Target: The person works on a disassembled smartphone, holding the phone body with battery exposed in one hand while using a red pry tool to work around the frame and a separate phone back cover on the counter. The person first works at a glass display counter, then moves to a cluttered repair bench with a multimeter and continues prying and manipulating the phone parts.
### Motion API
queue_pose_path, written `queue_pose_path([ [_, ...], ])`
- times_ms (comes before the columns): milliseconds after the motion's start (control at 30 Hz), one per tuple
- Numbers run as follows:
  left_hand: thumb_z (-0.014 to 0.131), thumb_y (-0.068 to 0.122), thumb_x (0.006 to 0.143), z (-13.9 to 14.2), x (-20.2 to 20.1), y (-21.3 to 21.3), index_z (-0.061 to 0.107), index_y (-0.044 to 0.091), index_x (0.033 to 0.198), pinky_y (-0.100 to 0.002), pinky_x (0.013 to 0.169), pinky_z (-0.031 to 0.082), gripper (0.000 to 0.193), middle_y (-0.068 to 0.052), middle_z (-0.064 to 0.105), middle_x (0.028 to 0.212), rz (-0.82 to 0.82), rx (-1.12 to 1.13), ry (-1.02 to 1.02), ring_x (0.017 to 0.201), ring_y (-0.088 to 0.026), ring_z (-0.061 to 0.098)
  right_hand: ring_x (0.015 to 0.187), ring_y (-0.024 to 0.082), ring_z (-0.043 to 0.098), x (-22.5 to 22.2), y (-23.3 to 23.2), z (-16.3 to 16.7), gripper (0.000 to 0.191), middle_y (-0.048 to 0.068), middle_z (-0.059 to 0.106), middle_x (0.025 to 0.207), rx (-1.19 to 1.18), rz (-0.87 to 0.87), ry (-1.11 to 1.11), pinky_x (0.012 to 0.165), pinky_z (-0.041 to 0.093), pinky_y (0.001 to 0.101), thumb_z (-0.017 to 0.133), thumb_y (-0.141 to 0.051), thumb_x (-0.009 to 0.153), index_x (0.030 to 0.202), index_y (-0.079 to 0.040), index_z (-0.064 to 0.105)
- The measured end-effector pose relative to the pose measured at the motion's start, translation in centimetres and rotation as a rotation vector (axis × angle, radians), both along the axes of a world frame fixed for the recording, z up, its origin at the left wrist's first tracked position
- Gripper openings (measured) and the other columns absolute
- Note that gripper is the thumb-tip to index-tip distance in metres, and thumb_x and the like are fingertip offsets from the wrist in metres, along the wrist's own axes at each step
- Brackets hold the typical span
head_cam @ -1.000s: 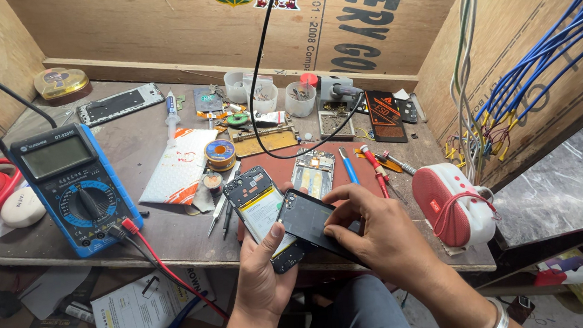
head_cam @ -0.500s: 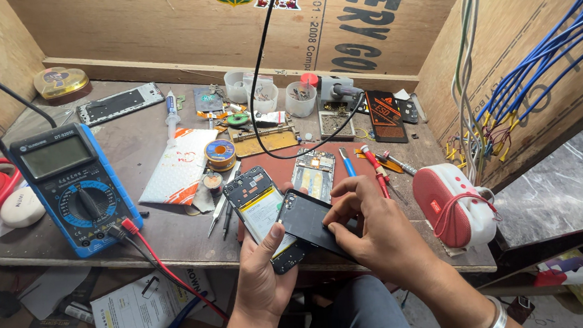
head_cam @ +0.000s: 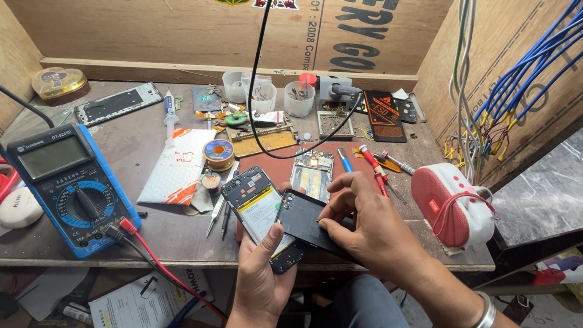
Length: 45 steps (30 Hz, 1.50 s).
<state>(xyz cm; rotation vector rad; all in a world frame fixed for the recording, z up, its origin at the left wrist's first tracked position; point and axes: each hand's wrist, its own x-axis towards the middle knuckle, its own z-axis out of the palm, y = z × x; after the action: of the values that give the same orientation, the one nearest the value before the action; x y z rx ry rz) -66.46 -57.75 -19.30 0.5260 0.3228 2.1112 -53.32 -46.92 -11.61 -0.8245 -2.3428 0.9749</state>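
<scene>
just right of the blue multimeter (head_cam: pixel 76 190), the left hand (head_cam: pixel 262 275) grips the opened phone (head_cam: pixel 262 216), its long axis running away from the person, while the right hand (head_cam: pixel 375 230), nearer the black back cover (head_cam: pixel 307 219), pinches its right edge, tilted over the phone.

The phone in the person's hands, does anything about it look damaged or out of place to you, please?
Yes: the phone in the left hand lies open, its battery and innards bare. The right hand holds its black back cover tilted off it, so the cover sits askew instead of flush.
</scene>
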Motion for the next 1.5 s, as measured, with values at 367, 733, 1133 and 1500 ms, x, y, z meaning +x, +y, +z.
queue_pose_path([
  [367,0.073,0.013,0.090,-0.3,0.0,0.2,0.043,0.002,0.148,-0.048,0.114,0.044,0.066,-0.017,0.058,0.141,0.004,0.012,-0.010,0.134,-0.030,0.056,0.090,0.013,0.072,1.4,0.8,-0.5,0.047,0.008,0.078,0.096,-0.133,0.287,0.102,0.078,0.056,0.0276,0.075,-0.002,0.088,0.118,-0.006,0.039],
  [733,0.073,0.014,0.089,-0.5,-0.2,0.3,0.041,0.004,0.148,-0.047,0.115,0.043,0.068,-0.015,0.057,0.143,0.002,-0.016,-0.011,0.136,-0.029,0.054,0.092,0.015,0.074,1.3,1.0,-0.4,0.038,0.010,0.079,0.097,-0.084,0.376,0.083,0.082,0.059,0.0308,0.074,-0.002,0.090,0.107,-0.007,0.040],
  [1133,0.072,0.012,0.090,-0.4,-0.1,0.2,0.040,0.006,0.148,-0.048,0.115,0.044,0.066,-0.017,0.057,0.143,-0.016,0.006,-0.022,0.136,-0.031,0.053,0.090,0.011,0.069,1.0,1.0,-0.6,0.031,0.011,0.077,0.095,-0.191,0.384,0.104,0.082,0.060,0.0292,0.074,0.000,0.091,0.103,-0.005,0.045],
  [1500,0.071,0.013,0.090,-0.6,-0.2,0.2,0.041,0.006,0.148,-0.046,0.113,0.045,0.065,-0.015,0.058,0.142,-0.015,-0.044,-0.057,0.132,-0.027,0.056,0.097,0.013,0.071,1.3,0.7,-0.6,0.025,0.011,0.077,0.101,-0.209,0.413,0.112,0.088,0.060,0.0296,0.068,0.003,0.093,0.104,-0.004,0.047],
])
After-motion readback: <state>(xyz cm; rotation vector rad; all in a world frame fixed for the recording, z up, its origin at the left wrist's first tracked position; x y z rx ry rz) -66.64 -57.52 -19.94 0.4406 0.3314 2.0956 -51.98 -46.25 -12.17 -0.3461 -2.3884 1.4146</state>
